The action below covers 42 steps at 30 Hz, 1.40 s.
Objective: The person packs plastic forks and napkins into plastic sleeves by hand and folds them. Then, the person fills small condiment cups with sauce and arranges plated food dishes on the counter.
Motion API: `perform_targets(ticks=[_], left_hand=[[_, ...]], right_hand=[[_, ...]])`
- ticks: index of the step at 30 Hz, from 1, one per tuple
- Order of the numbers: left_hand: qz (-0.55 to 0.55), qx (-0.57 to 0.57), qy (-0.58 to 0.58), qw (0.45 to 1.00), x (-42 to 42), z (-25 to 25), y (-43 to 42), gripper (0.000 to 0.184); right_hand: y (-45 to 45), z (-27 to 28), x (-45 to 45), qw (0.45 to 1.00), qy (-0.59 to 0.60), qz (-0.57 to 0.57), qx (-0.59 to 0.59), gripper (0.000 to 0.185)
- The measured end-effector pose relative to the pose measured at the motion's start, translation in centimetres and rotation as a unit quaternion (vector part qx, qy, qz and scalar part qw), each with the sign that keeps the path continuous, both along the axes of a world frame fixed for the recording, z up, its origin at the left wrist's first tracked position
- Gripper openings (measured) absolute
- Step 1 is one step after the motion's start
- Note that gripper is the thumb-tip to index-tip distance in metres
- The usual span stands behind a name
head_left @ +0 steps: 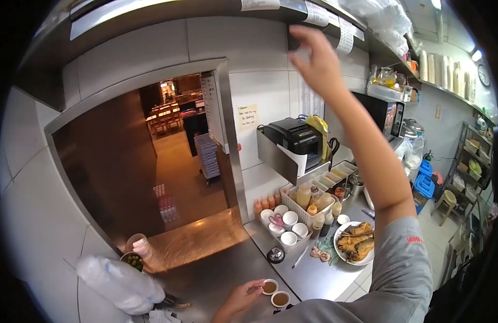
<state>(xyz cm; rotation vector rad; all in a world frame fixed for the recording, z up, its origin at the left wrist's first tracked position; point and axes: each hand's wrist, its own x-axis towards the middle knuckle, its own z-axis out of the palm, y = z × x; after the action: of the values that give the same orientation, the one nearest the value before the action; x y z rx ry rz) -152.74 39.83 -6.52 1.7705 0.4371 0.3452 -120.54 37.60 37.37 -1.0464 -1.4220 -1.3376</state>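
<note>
Steel counter (206, 285) runs along the near side, greyish, scuffed; a copper-toned sill (179, 247) adjoins it under the pass-through, metal-framed. Beyond the opening: dim dining room, tables and chairs. Walls white-tiled. On the right, pale kitchen floor, a stool (448, 198), a loaded rack, a wall clock (482, 75).

Two small cups of brown sauce (281, 299) sit close together at the counter's near edge. Left hand (246, 296) at the farther cup, fingers drawn together by its rim; cannot tell whether it grips. Right hand (313, 56) raised to the overhead rail, fingers spread, nothing seen in it, just left of a hanging paper slip (346, 36).

Further along: call bell (276, 255), pen, basket of white bowls, squeeze bottles, plate of browned fried food (363, 250). Black printer (295, 140) in a wall bracket.

Writing: slips printed, too small to read. Yellow wall note (247, 116) handwritten, several lines, not firmly legible. Red lettering on the grey sleeve (402, 258), unreadable. Brands: none made out.
</note>
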Motion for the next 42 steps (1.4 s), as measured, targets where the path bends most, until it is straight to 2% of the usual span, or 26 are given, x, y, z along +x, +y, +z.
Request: perform_targets(ticks=[2,5,6,8,11,14,18,19,21,22,23,24,25,27,28,29,30,31,32,34,37,38,39,40,41,42], left_hand=[[0.049,-0.005,-0.014,0.999,-1.1,-0.7,-1.0,0.036],[0.142,-0.021,-0.024,0.989,-3.2,-1.3,-2.1,0.033],[0.159,-0.02,-0.032,0.987,-3.9,-2.0,-2.4,0.032],[0.19,-0.016,-0.051,0.98,-4.9,-3.5,-2.6,0.03],[0.213,-0.048,-0.038,0.975,-5.6,-3.4,-3.7,0.03],[0.205,-0.075,-0.042,0.975,-5.1,-3.0,-4.4,0.03],[0.175,-0.07,-0.053,0.981,-3.3,-1.3,-5.0,0.032],[0.171,-0.068,-0.052,0.982,-3.1,-1.4,-5.0,0.032],[0.16,-0.064,-0.051,0.984,-2.4,-1.4,-4.9,0.033],[0.154,-0.067,-0.048,0.985,-2.0,-1.0,-5.1,0.033],[0.148,-0.071,-0.044,0.986,-1.8,-0.3,-5.5,0.033],[0.142,-0.076,-0.038,0.986,-1.5,0.1,-5.9,0.033],[0.133,-0.079,-0.027,0.988,-1.3,0.3,-6.1,0.033],[0.121,-0.082,-0.012,0.989,-0.8,0.6,-6.3,0.033],[0.127,-0.088,-0.013,0.988,-0.7,0.5,-6.4,0.033],[0.133,-0.095,-0.015,0.986,-0.7,0.3,-6.7,0.033],[0.138,-0.102,-0.015,0.985,-0.6,0.0,-6.9,0.033],[0.137,-0.111,-0.01,0.984,-0.6,-0.9,-6.9,0.033],[0.134,-0.121,-0.004,0.984,-0.5,-2.2,-6.7,0.034],[0.129,-0.132,0.007,0.983,0.1,-2.2,-7.0,0.034],[0.123,-0.124,0.012,0.985,-0.1,-1.9,-7.4,0.034],[0.122,-0.116,0.005,0.986,-0.4,-2.0,-7.2,0.034],[0.121,-0.108,-0.004,0.987,-0.6,-2.1,-7.0,0.034],[0.129,-0.105,-0.002,0.986,-1.0,-2.3,-6.7,0.034],[0.137,-0.105,0.0,0.985,-1.5,-2.7,-6.5,0.034],[0.145,-0.104,0.003,0.984,-1.8,-2.9,-6.4,0.034]], right_hand=[[0.4,3.6,0.3,0.996,-0.013,-0.053,0.073,0.048],[0.1,7.0,1.4,0.987,0.015,-0.076,0.142,0.037],[0.0,8.0,2.7,0.98,0.097,-0.11,0.132,0.037],[0.0,8.7,5.7,0.978,0.126,-0.123,0.115,0.044],[1.6,7.7,8.1,0.98,0.063,-0.179,0.067,0.046],[1.5,6.3,4.4,0.994,0.04,-0.088,0.05,0.052],[1.0,7.6,3.4,0.996,0.04,-0.08,0.013,0.056],[0.3,7.6,2.1,0.995,-0.001,-0.084,0.05,0.056],[-0.5,7.7,-0.8,0.996,-0.05,-0.042,0.055,0.054],[0.5,7.8,-1.6,0.994,-0.072,-0.06,0.064,0.053],[2.8,8.0,-1.5,0.979,-0.139,-0.075,0.125,0.049],[1.9,7.9,-4.4,0.99,-0.104,-0.091,-0.039,0.043],[3.3,7.4,-5.9,0.989,-0.107,-0.097,-0.037,0.04],[6.6,7.2,-8.4,0.986,-0.15,-0.049,0.05,0.045],[5.0,6.8,-10.6,0.991,-0.128,-0.019,-0.034,0.045],[7.1,7.3,-11.7,0.991,-0.135,-0.007,0.006,0.045],[8.9,7.2,-13.0,0.983,-0.144,-0.036,0.106,0.038],[9.7,7.6,-14.7,0.986,-0.136,-0.071,0.059,0.039],[10.5,8.1,-15.9,0.986,-0.165,-0.013,0.035,0.039],[11.7,8.2,-17.5,0.957,-0.201,0.099,0.186,0.038],[9.4,9.2,-14.4,0.948,-0.156,0.195,0.196,0.015],[8.2,8.9,-11.3,0.969,-0.068,0.189,0.144,0.045],[6.0,8.7,-8.4,0.969,-0.056,0.094,0.221,0.044],[6.3,9.4,-5.4,0.944,-0.007,0.083,0.318,0.041],[4.4,8.9,-3.1,0.956,0.07,0.062,0.279,0.035],[3.7,8.6,-0.9,0.973,0.063,0.023,0.221,0.026]])
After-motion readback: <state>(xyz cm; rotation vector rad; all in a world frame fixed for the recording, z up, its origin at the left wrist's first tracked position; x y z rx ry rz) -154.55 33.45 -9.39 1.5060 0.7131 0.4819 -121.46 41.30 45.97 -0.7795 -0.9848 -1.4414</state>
